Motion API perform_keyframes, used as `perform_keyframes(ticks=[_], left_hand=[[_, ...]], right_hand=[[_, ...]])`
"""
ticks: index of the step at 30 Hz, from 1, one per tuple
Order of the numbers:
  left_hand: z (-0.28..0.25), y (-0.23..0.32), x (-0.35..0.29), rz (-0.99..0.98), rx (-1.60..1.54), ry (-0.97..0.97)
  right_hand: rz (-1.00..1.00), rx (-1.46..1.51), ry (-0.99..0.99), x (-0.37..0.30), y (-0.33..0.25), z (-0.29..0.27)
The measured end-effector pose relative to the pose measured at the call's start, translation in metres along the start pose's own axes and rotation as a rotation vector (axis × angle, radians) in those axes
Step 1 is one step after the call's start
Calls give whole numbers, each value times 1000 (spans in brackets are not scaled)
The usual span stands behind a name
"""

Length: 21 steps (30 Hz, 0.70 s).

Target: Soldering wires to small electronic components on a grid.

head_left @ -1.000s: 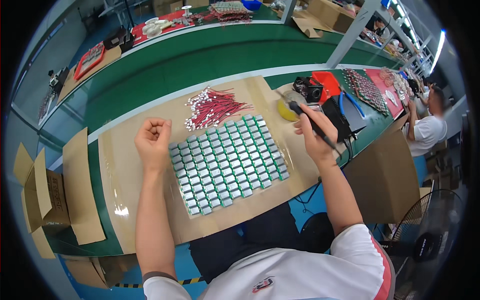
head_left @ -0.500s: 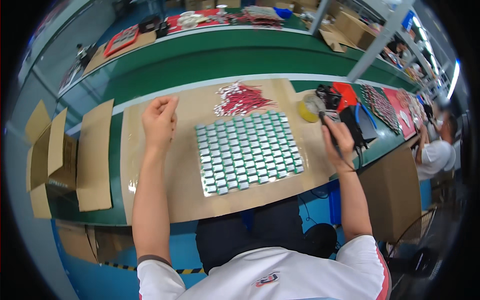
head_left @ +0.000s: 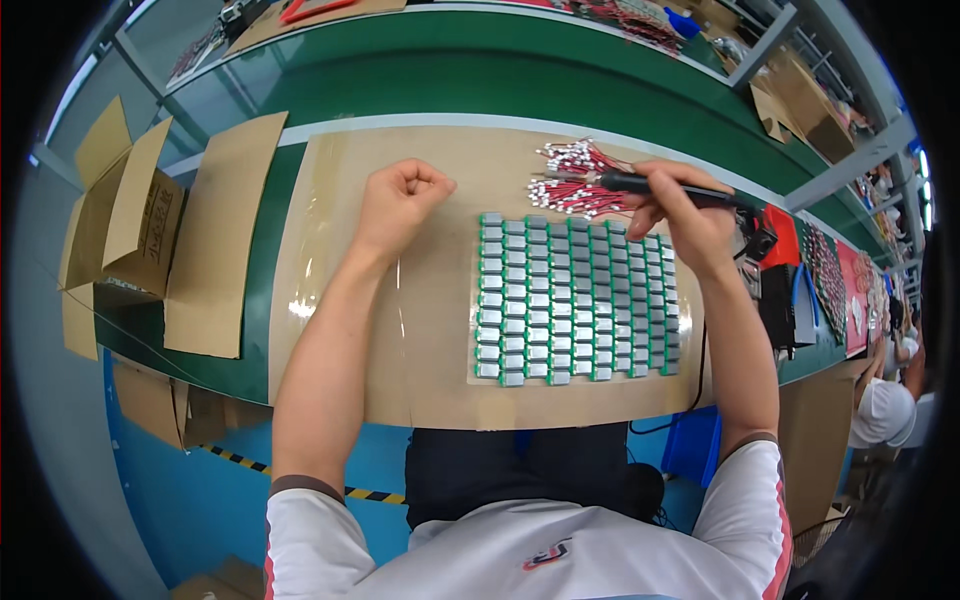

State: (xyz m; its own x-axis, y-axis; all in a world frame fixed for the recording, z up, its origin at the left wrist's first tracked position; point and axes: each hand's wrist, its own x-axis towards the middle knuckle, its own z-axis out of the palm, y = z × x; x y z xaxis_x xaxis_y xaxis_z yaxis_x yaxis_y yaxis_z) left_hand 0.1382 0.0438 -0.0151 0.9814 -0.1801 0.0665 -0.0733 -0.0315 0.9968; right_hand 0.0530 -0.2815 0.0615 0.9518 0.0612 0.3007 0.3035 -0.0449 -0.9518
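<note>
Right hand (head_left: pixel 698 218): fingers clamped on soldering iron (head_left: pixel 626 183), tip over red wires (head_left: pixel 583 202), beyond grey modules (head_left: pixel 562 297); iron looks light, stiff, best held by dark handle, clear of hot-looking metal tip; left hand (head_left: pixel 398 208): fingers together, any hold unclear

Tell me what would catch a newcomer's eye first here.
Probably the neat rows of silvery, green-edged pieces on the brown sheet, right of centre. Just beyond them lies a pile of red wires with white ends, and at its right the right hand grips a dark, pen-like tool.
</note>
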Motion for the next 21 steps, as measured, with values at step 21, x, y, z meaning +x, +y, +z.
perform_keyframes(ticks=[21], left_hand=[[1, -1, 3, -44, 150, -194]], right_hand=[[94, 42, -146, -11, 62, 24]])
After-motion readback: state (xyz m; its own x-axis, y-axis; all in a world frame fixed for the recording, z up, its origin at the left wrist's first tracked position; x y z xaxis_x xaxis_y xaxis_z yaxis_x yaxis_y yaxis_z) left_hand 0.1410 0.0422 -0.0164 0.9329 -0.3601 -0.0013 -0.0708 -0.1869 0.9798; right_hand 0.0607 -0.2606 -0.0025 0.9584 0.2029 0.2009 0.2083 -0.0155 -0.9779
